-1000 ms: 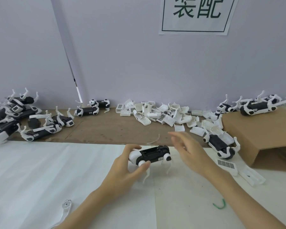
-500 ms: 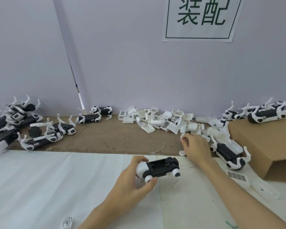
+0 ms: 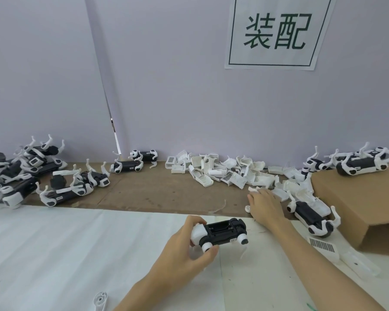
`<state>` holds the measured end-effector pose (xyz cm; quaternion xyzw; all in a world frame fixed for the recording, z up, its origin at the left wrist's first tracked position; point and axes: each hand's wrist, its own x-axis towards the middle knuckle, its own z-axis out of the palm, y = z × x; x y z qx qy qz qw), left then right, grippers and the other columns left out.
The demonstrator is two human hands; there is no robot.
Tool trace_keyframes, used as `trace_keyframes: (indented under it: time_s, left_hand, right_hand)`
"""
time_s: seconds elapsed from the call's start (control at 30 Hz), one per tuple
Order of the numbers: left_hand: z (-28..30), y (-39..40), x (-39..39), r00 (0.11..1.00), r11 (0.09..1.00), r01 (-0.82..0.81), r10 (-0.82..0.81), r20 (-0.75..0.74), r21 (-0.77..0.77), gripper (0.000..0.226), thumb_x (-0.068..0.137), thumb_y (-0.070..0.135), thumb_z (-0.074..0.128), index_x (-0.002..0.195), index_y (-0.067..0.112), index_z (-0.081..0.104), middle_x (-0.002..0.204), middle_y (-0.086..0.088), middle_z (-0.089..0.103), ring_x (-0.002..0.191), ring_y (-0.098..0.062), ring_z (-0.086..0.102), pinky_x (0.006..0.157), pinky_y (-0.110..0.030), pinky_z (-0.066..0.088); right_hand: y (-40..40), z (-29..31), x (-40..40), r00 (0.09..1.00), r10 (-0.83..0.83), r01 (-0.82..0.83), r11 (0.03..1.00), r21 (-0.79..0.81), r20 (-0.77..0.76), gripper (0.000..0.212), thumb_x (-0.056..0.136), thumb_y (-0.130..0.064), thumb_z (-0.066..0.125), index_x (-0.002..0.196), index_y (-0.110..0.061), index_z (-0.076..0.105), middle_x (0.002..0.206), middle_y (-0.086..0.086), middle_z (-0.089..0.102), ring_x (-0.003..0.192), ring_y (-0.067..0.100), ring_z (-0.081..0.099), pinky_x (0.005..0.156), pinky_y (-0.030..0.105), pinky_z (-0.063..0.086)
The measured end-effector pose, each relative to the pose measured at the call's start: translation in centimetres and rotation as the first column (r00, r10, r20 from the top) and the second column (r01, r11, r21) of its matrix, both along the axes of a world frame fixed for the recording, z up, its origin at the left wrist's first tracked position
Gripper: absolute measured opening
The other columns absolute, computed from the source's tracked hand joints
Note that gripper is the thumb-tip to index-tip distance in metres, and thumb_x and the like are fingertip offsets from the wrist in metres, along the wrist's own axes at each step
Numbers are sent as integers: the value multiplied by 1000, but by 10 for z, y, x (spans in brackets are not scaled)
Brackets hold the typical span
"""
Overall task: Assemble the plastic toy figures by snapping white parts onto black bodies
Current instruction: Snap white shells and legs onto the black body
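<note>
My left hand (image 3: 189,250) grips a black toy body (image 3: 225,231) by its white end, holding it just above the white sheet; its open cavity faces up and thin white legs hang below. My right hand (image 3: 266,206) is stretched forward to the near edge of the pile of white parts (image 3: 222,173). Its fingertips curl onto one white part (image 3: 254,189) there. A small white ring (image 3: 247,208) lies beside that hand.
A finished figure (image 3: 310,215) lies right of my right hand, against a cardboard box (image 3: 357,203) that carries more figures (image 3: 364,164). Several assembled figures (image 3: 61,189) crowd the left. A barcode-labelled white part (image 3: 321,245) and a loose white piece (image 3: 100,299) lie on the sheet.
My right hand moved away from the black body and forward to the pile of white parts, where it stays. My left hand keeps holding the body, now a little lower.
</note>
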<state>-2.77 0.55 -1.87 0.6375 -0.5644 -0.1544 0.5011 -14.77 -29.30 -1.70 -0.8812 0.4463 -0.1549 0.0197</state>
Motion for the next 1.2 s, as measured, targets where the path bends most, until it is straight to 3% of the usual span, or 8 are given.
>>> trace_keyframes:
  time_s: [0.13,0.27,0.47,0.6,0.7,0.87,0.97,1.2]
  left_hand:
    - [1,0,0,1000,1000,1,-1,11,-9,35,96,39,68,122,29,47,85,-2,69,76,-24,65,78,-48,55]
    - [2,0,-1,1000,1000,-10,10,16,-9,40,94,42,68,125,26,47,86,-2,69,77,-27,63,79,-51,55]
    - [-2,-1,0,1000,1000,-14,14,24,3,40,94,46,68,125,34,46,90,6,69,78,-20,63,78,-50,57]
    - [-4,-1,1,999,999,-30,30,28,26,44,93,50,68,129,36,45,91,7,70,79,-18,64,77,-49,58]
    - [-4,-1,2,999,999,-24,23,23,39,46,94,48,69,131,36,46,90,6,70,75,-18,66,74,-50,60]
    - [-3,0,3,999,999,33,-33,11,41,48,95,41,70,135,30,45,97,5,69,74,-22,68,70,-51,61]
    - [-2,1,5,998,996,65,-64,-5,61,51,94,41,69,138,32,44,103,6,69,82,-23,68,75,-49,61]
    - [0,2,4,996,995,78,-76,-42,59,49,92,40,68,135,32,46,105,6,68,86,-19,67,77,-45,60]
  right_hand:
    - [19,8,-5,973,70,-40,990,-138,221,21,103,-18,56,122,-21,64,114,2,66,111,25,58,95,40,42]
    - [58,24,-20,765,112,-162,987,21,634,23,96,-8,68,111,-25,63,83,-16,57,66,7,56,59,22,42]
    - [101,45,-51,504,-99,-450,818,359,858,29,88,-8,80,109,-20,65,91,-7,80,80,8,74,70,17,51]
    - [121,47,-62,362,-144,-693,619,369,921,16,89,-23,74,104,-17,73,99,11,77,92,19,72,82,28,58]
    - [128,41,-64,410,-71,-736,563,376,909,12,95,-27,68,106,-24,72,99,13,70,95,21,65,92,34,51]
    - [142,42,-63,512,232,-682,695,227,827,33,106,-10,57,122,-35,70,109,-10,72,105,8,68,89,18,49]
    - [152,35,-56,535,214,-636,739,223,817,34,104,-20,61,134,-37,59,120,-11,73,115,10,67,100,26,51]
    - [160,26,-54,609,357,-527,850,25,708,29,107,-28,49,111,-21,76,111,-15,70,113,6,64,93,13,43]
